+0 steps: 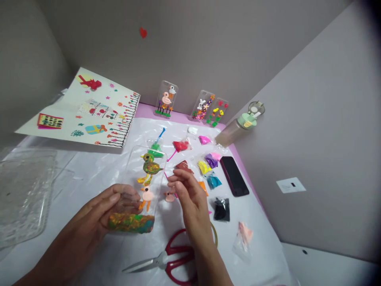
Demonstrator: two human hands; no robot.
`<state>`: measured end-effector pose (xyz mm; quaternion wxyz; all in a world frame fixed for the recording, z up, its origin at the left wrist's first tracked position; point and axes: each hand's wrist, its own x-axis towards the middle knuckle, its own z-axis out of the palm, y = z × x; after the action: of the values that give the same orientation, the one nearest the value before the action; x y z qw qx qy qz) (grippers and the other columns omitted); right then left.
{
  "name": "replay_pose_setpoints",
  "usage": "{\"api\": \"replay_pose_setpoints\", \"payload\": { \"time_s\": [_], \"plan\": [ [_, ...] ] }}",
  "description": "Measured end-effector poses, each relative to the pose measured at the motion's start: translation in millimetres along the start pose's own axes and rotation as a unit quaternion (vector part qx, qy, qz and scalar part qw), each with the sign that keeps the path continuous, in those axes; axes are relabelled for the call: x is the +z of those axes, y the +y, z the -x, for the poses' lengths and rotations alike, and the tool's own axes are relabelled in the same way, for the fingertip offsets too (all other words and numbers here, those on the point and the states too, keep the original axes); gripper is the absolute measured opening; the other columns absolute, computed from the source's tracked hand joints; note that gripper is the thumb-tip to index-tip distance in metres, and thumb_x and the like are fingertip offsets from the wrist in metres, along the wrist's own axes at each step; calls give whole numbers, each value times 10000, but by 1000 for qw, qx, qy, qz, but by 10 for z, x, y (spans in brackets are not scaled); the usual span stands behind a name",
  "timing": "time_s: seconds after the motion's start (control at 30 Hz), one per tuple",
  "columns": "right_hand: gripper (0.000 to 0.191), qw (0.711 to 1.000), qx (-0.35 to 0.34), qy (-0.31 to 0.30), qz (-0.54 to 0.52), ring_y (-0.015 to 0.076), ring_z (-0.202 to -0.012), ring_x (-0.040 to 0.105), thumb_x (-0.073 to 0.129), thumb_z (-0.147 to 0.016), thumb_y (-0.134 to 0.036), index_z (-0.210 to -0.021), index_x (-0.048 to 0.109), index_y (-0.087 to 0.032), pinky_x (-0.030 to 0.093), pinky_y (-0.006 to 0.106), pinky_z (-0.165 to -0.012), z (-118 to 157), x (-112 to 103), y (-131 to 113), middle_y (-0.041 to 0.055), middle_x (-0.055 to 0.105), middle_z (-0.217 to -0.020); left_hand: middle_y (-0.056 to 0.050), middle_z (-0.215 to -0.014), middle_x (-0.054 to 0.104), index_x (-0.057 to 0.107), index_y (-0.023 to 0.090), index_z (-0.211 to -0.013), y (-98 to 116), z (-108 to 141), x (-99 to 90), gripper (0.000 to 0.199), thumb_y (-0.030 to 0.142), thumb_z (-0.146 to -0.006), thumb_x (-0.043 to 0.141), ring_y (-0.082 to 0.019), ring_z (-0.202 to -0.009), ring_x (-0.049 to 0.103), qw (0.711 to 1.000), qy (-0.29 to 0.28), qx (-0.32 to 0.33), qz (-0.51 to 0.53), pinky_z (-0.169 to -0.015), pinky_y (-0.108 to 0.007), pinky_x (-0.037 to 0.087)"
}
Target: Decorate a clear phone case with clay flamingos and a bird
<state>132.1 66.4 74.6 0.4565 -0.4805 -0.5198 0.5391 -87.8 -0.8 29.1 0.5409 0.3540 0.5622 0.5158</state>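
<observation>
Phone case [145, 194] between hands [104, 204], right edge free

Right hand [193, 202] loosely curled

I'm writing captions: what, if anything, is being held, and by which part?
The left hand holds the decorated clear phone case by its lower left edge; nothing shows held in the right hand.

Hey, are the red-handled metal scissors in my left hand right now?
No, the left hand holds a clear plastic case decorated with birds, while the scissors lie on the white sheet.
</observation>
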Motion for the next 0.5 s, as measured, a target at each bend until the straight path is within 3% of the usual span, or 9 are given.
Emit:
{"api": "replay_pose_setpoints", "payload": {
  "time_s": [0.13,0.27,0.33,0.4,0.5],
  "plan": [
    [396,975,124,-112,-144,216,-958,733,737,-941,-566,-1105,797,-211,597,326,-832,-23,101,83,86,790,-1050,-37,-1046,862,840,276,-936,122,-17,110,196,440,-835,806,-299,-994,807,994,17,-89,63,-848,-329,675],
    [330,949,185,-138,-215,168,-803,706,871,-820,-510,-966,817,-218,599,282,-762,-11,196,108,37,779,-918,-52,-1065,852,824,272,-1002,157,-21,133,303,538,-885,735,-295,-1024,792,992,27,-113,47,-830,-296,647],
    [327,944,190,-136,-232,163,-766,695,873,-813,-511,-944,813,-218,602,273,-726,-10,215,94,32,770,-874,-39,-1123,825,793,287,-1083,147,-17,126,326,530,-869,760,-293,-1078,760,994,60,-88,11,-874,-292,619],
    [327,945,184,-131,-238,173,-779,700,859,-823,-520,-945,809,-221,607,272,-712,-14,222,76,39,773,-867,-11,-1196,761,742,303,-1139,126,-8,107,360,476,-833,818,-290,-1182,697,993,116,-16,-34,-1022,-315,556],
    [316,949,172,-115,-237,178,-827,711,844,-837,-518,-944,803,-223,603,257,-722,-15,227,67,46,776,-882,35,-1201,661,766,334,-979,103,8,72,311,305,-716,930,-293,-1365,531,976,168,114,-84,-1286,-366,307]
  ]
}}
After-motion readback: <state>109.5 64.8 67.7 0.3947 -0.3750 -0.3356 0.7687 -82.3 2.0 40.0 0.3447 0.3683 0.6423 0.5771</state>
